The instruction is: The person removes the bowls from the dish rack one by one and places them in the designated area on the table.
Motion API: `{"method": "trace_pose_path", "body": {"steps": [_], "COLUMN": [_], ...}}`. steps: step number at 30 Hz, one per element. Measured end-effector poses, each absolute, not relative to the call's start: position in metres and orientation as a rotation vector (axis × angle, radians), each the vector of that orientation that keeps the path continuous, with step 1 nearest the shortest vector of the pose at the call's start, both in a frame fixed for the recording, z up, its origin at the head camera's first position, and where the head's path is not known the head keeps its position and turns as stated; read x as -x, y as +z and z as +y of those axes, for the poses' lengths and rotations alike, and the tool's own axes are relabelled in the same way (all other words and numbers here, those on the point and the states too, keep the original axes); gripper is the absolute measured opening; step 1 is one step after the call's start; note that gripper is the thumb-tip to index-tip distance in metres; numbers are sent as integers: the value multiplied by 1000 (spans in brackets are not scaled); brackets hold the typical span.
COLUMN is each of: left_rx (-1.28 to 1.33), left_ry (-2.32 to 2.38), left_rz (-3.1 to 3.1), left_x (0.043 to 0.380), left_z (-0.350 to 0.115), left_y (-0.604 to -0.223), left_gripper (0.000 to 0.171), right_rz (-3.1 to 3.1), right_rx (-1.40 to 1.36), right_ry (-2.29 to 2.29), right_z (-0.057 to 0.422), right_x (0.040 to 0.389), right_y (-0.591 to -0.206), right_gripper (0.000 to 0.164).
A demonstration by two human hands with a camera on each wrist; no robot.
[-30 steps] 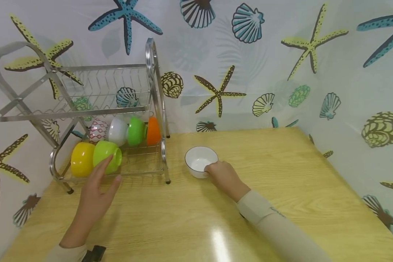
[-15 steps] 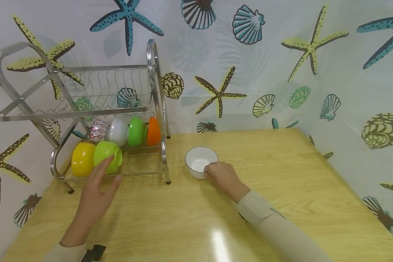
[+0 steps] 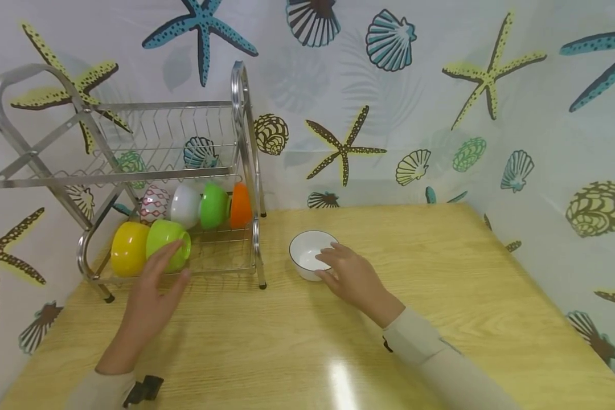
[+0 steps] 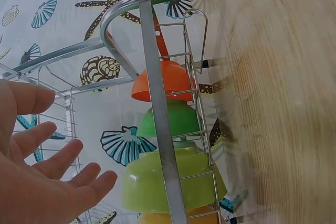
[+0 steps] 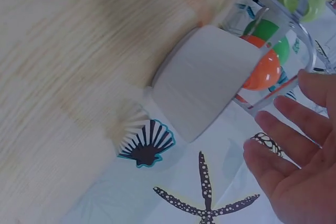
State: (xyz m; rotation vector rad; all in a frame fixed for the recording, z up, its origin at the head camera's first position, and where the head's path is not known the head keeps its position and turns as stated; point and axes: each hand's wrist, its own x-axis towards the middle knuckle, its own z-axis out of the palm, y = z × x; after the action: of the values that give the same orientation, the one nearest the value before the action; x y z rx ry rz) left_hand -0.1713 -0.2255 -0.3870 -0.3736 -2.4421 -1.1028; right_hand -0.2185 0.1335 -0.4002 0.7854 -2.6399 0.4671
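A white bowl with a thin dark rim (image 3: 301, 250) stands upright on the table, right of the dish rack. Over its near right edge is my right hand (image 3: 356, 282), fingers spread and loosely bent, holding nothing. The right wrist view shows the white bowl (image 5: 205, 82) apart from the hand's fingers (image 5: 283, 145). My left hand (image 3: 146, 307) is in front of the rack, fingers and thumb spread with nothing between them. In the head view its fingertips overlap a lime green bowl (image 3: 164, 242), which sits on its side on the rack's lower tier. In the left wrist view the left hand (image 4: 47, 166) is beside the rack.
The two-tier metal dish rack (image 3: 256, 250) stands at the left. Its lower tier also bears a yellow bowl (image 3: 128, 250), a red-patterned bowl (image 3: 155, 204), a white bowl (image 3: 184, 206), a green bowl (image 3: 213, 206) and an orange bowl (image 3: 240, 206). A patterned cloth (image 3: 297, 74) hangs behind the table (image 3: 441, 262).
My right hand has let go of the white bowl's rim and opened, drawing slightly back to the right. The bowl stays in place. My left hand has hardly moved.
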Motion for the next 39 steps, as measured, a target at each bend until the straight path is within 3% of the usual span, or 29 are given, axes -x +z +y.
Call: {"method": "trace_pose_path", "body": {"steps": [9, 20, 39], "left_rx": [236, 161, -49], "left_ry": [-1054, -928, -1026], "left_rz": [-2401, -2473, -2744], "left_x": [176, 201, 208], "left_z": [-226, -238, -258], "left_y": [-379, -371, -376], "left_gripper": [48, 64, 77], "right_rz": [-2548, -2581, -2580], "right_rx": [-845, -870, -905], "right_ry": [571, 576, 585], "right_z": [143, 158, 172], "right_x": [198, 179, 162], "right_y": [-389, -384, -393], "right_gripper": [43, 52, 60]}}
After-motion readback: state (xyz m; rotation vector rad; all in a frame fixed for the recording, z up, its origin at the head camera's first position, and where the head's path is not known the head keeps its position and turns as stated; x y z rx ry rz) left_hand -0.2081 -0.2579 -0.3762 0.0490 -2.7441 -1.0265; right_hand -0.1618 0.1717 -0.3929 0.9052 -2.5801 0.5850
